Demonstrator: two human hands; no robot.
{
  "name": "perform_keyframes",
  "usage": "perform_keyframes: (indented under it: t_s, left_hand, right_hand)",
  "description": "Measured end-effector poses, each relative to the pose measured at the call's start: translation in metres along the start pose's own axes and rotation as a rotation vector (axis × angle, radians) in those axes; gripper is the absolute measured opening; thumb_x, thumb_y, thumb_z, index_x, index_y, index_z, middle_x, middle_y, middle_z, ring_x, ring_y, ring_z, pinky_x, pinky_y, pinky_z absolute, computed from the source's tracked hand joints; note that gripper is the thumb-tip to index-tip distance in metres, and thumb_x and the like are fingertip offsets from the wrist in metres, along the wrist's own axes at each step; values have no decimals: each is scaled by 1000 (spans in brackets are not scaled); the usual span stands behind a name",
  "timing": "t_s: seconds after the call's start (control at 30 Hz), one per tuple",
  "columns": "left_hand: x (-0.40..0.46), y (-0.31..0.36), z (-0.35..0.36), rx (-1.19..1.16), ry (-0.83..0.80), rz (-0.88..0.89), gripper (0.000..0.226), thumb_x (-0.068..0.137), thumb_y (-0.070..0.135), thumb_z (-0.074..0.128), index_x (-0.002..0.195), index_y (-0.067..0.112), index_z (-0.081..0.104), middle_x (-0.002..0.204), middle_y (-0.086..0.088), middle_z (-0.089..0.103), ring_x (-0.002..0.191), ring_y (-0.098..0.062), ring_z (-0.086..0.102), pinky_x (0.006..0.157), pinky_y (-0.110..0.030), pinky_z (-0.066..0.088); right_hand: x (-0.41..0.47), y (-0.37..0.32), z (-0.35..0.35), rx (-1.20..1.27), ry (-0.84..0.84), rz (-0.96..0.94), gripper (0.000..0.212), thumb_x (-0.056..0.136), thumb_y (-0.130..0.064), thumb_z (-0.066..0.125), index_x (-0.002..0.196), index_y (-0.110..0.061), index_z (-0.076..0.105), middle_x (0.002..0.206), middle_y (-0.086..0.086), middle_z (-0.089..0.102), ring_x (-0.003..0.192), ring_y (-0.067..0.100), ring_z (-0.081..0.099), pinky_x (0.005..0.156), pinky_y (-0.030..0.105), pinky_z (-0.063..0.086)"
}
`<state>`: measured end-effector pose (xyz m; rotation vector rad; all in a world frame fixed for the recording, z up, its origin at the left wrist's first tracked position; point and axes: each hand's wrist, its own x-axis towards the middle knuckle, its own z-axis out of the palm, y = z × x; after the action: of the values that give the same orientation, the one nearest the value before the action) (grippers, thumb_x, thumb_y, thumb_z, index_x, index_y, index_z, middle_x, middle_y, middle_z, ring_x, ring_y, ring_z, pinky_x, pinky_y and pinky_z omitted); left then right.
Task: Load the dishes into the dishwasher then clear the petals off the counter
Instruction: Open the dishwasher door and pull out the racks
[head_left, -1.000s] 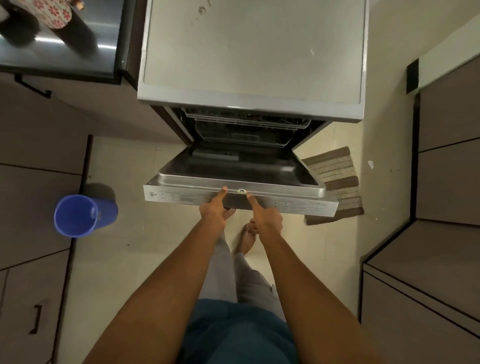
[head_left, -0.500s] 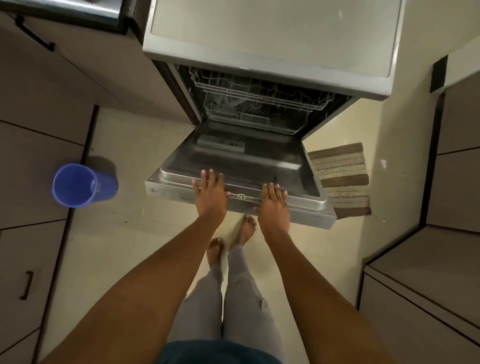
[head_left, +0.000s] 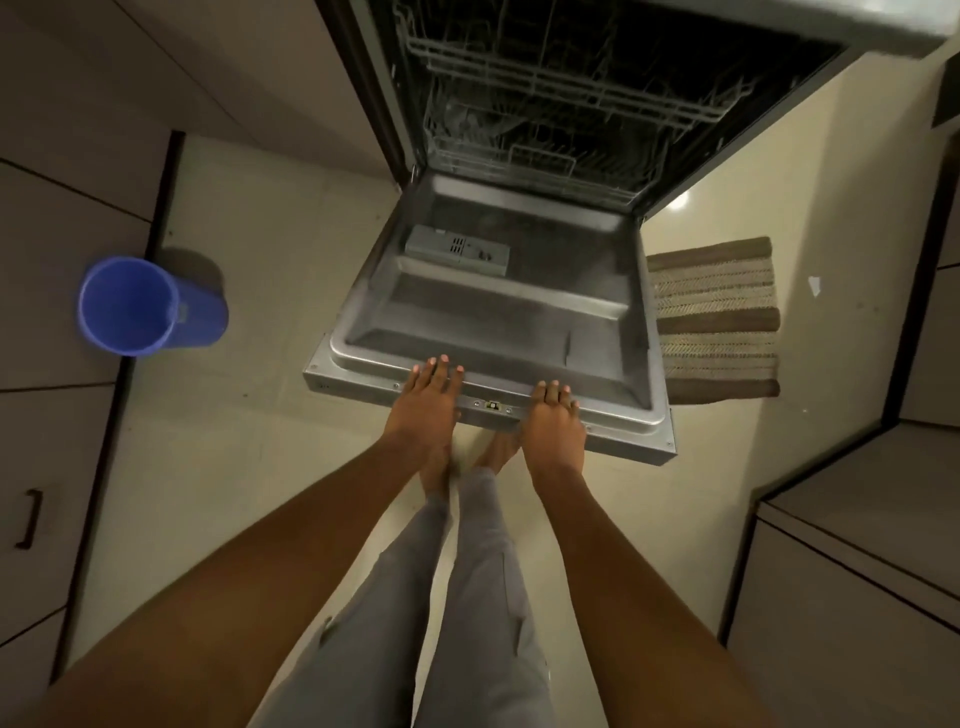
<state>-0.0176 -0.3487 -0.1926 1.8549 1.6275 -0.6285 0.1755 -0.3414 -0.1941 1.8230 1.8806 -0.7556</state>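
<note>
On the dishwasher door (head_left: 498, 322)'s stiff, heavy front edge, left hand (head_left: 427, 402) and right hand (head_left: 555, 415) are resting flat, fingers spread, gripping nothing.

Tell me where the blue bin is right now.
In the head view the blue bin stands on the floor at the far left, against the cabinet fronts, left of the open dishwasher door and well clear of the left hand.

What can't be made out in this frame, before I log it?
- Head view: dishes, petals and counter lie outside the frame.
- Lower rack: too dark to tell whether it is loaded.
- Dishwasher door: labels along its front edge are too small to read under the left hand and right hand.
</note>
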Motion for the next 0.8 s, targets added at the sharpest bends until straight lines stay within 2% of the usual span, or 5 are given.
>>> perform_keyframes:
  t_s: [0.17,0.37,0.47,0.63,0.8]
  left_hand:
    - [9,3,61,-11,-31,-34,75,104,26,43,161,10,-2,168,-18,-5,156,-31,-6,127,-44,-1]
    - [20,7,128,17,-32,-86,69,107,21,36,160,5,-7,167,-22,-8,155,-35,-9,127,-46,-2]
    - [27,7,152,7,-75,-74,72,106,21,38,159,4,-7,166,-23,-11,154,-36,-11,126,-46,-4]
    - [44,2,188,8,-143,-57,84,103,25,48,158,4,-12,165,-23,-16,153,-38,-16,126,-47,-5]
    - [62,-4,222,-12,-182,-67,90,101,33,52,159,7,-13,166,-20,-17,153,-38,-16,124,-49,-9]
  right_hand:
    - [8,11,61,23,-60,-4,58,106,-5,39,161,-2,20,168,21,20,157,36,14,127,45,16]
    - [13,21,127,61,-141,-54,68,109,-25,47,163,-3,13,171,18,11,159,35,5,129,42,10]
    - [19,28,148,83,-208,-55,69,108,-25,46,164,-5,10,172,15,5,159,32,1,128,40,8]
    - [35,31,178,70,-294,-52,70,109,-29,43,164,-5,8,172,16,4,159,32,3,126,42,18]
    - [52,30,211,39,-348,-67,73,108,-35,40,163,0,5,171,20,2,159,36,1,129,43,16]
